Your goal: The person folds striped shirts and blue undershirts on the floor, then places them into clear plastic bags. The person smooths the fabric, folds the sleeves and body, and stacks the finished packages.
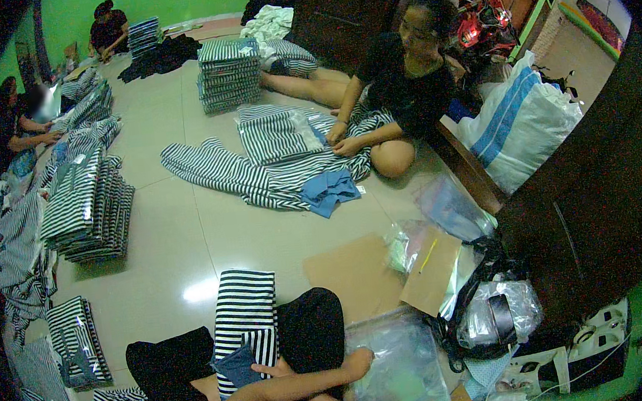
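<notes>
Garment (244, 308), striped, folded, across the lap, its near edge touching the right fingers (268, 369) | can't tell whether those pinch | left fingers (361, 360) curled beside clear plastic bags (396, 379), grip unclear | brown cardboard (351, 275) beyond them | co-worker (410, 83) farther ahead of both hands

Home-like room, garment-packing workshop: green wall (171, 4), tiled floor (162, 231), striped garment stacks (228, 78), clear bags (399, 371).
</notes>
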`<state>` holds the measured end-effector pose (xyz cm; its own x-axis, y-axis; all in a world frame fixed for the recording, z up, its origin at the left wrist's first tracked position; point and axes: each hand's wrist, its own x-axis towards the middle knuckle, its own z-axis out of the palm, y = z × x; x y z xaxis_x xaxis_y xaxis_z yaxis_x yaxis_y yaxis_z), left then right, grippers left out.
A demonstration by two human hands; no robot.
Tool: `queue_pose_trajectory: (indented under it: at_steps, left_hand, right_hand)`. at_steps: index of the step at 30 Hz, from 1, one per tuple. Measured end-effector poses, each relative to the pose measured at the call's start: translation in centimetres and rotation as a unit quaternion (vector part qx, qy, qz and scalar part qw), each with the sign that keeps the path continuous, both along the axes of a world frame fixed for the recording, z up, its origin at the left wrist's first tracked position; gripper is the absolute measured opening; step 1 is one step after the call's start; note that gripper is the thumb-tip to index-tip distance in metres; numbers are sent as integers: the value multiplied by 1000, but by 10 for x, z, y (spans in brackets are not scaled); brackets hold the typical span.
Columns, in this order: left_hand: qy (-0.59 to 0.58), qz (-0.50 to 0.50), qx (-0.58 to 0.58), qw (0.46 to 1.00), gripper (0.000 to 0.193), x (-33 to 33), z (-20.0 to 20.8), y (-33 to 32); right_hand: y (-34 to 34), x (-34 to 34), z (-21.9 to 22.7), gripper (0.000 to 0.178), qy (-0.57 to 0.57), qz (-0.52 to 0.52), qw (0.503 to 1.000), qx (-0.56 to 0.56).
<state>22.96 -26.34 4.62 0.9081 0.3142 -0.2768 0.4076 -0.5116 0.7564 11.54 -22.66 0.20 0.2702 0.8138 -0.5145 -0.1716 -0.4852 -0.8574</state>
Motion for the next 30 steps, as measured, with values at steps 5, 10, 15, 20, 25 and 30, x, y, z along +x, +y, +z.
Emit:
queue_pose_trajectory:
  at_steps: [5,10,15,20,25,30]
  left_hand:
    - [16,-71,113,991,15,-2,16,13]
    - [43,-172,65,982,16,-6,44,17]
    - [11,-274,-41,961,18,-25,100,43]
    - [-117,-196,-141,963,20,-77,165,89]
    - [-144,-129,-370,909,24,-152,201,179]
    - [-118,198,-254,939,26,-244,229,266]
  right_hand:
    - [-6,-3,-1,78,-11,-15,999,27]
    - [-10,16,-12,75,155,47,987,23]
    - [-25,30,-64,73,396,115,911,15]
    - [-21,19,-100,70,527,109,841,48]
    - [-10,10,-29,53,82,48,993,67]
    - [3,4,32,49,120,-16,981,149]
